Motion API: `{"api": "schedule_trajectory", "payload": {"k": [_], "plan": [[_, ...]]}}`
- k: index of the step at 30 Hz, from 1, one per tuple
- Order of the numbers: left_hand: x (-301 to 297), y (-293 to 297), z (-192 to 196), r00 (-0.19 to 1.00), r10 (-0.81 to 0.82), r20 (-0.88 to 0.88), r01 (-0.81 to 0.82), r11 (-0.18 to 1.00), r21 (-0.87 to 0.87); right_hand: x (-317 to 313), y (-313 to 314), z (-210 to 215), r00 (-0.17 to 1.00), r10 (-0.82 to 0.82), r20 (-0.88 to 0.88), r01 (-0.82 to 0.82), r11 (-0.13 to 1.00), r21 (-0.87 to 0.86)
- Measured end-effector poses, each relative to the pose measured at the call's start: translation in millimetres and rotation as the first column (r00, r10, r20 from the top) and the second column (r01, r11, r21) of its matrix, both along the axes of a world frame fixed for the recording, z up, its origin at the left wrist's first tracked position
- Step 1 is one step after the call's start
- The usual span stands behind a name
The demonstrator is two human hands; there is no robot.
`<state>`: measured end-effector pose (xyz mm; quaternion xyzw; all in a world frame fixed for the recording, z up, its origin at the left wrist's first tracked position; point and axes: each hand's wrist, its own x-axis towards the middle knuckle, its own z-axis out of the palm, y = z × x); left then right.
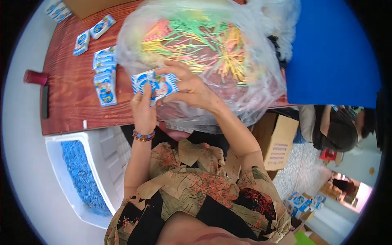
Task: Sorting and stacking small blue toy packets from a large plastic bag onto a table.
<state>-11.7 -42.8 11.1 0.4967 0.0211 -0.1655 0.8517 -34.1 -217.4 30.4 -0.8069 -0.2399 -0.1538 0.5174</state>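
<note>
The left hand (143, 104) is pinching the lower left part of a blue-and-white packet (157, 85), its thumb lying across the printed face. The right hand (192, 85) is gripping the packet's three o'clock end, fingers curling around it. Whether this is one packet or two overlapping, I cannot tell. It is hanging in front of the body, above the near side of the table (65, 98).

A likely trouble is the wrapper creasing or splitting, should that thumb be pressing hard while the right hand is pulling. Uneven grips could also be letting it slip, and the bag's loose film, lying so near, could be catching the right fingers.

The packet's long axis is running roughly from nine to three o'clock, a striped end pointing to nine and the printed face turning up toward the head.

Outward from it, a row of overlapping packets (105, 87) is lying at nine o'clock, and two loose packets (102, 26) at ten. Between one and two, a clear plastic bag (269, 73) is holding coloured sticks (232, 57). A white bin (65, 138) of blue pieces (79, 171) is standing at seven, a cardboard box (281, 143) at four.
</note>
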Motion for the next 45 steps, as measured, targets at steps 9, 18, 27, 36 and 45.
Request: {"api": "schedule_trajectory", "payload": {"k": [9,18,27,36,45], "plan": [[5,12,-4,0.994,0.095,-0.046,-0.099,0.99,-0.098,9,-146,-15,0.663,-0.696,-0.276,0.663,0.717,-0.216],[9,25,-21,1.0,0.02,-0.024,-0.023,0.99,-0.142,51,-238,-34,0.925,-0.26,0.275,0.374,0.506,-0.777],[11,14,-16,0.989,0.112,-0.093,-0.121,0.988,-0.1,66,-239,-44,0.922,-0.26,0.287,0.382,0.491,-0.783],[10,17,-17,0.987,0.117,-0.114,-0.129,0.986,-0.108,68,-236,-52,0.907,-0.354,0.227,0.387,0.49,-0.781],[8,22,-13,0.986,0.122,-0.113,-0.133,0.987,-0.091,67,-241,-52,0.917,-0.337,0.215,0.355,0.439,-0.826]]}}
